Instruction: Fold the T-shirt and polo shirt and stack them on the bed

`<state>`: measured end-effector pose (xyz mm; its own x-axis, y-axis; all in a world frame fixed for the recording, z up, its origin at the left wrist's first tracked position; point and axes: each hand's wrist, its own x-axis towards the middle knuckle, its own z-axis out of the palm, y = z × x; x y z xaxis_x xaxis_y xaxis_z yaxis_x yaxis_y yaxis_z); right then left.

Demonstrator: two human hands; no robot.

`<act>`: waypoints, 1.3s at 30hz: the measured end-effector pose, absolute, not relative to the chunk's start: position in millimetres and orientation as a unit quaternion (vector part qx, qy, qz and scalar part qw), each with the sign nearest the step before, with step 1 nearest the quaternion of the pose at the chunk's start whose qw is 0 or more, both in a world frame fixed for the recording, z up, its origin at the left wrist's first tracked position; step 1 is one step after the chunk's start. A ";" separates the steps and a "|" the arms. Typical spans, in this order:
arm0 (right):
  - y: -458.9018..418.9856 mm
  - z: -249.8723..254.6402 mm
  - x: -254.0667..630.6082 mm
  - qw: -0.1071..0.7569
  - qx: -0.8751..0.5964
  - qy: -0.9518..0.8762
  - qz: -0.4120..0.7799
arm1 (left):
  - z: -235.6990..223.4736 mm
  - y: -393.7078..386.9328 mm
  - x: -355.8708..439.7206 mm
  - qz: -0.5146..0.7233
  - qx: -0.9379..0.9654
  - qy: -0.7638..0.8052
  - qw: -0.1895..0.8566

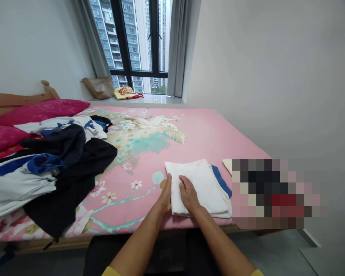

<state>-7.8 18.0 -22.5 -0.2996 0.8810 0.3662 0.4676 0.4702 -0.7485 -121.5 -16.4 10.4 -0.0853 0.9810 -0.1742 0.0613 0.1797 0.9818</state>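
Note:
A white T-shirt with a blue band [201,184] lies folded into a rough rectangle near the front edge of the bed. Along its left side, my left hand [166,194] stands on edge with the fingers stretched out, touching the fold. My right hand [189,193] rests on top of the cloth, its fingers extended and the thumb slightly apart. Neither hand grips the fabric. The blue band shows at the shirt's right side, and several layers are visible at the front edge.
Loose black, white and blue clothes [71,153] are heaped on the left of the pink bedsheet [201,130], by magenta pillows [43,111]. A blurred patch [264,191] hides things at the right. Bags [99,87] sit on the windowsill [158,99].

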 end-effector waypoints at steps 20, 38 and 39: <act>160.7 40.1 -39.7 -0.060 -0.426 -0.869 0.245 | 1.3 -102.6 -100.2 0.573 0.074 0.518 0.630; 232.7 171.0 -37.2 0.152 -0.371 -0.811 0.426 | 135.8 -16.0 -211.3 0.664 0.294 0.558 0.401; 238.8 185.3 -35.6 0.225 -0.358 -0.796 0.432 | 159.1 -3.0 -227.5 0.659 0.358 0.555 0.360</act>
<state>-35.6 238.8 185.3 -0.6427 0.7646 0.0483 0.3761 0.3697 -0.8496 -227.5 -3.0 159.1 -0.4843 0.8721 0.0706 -0.0775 -0.1232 0.9894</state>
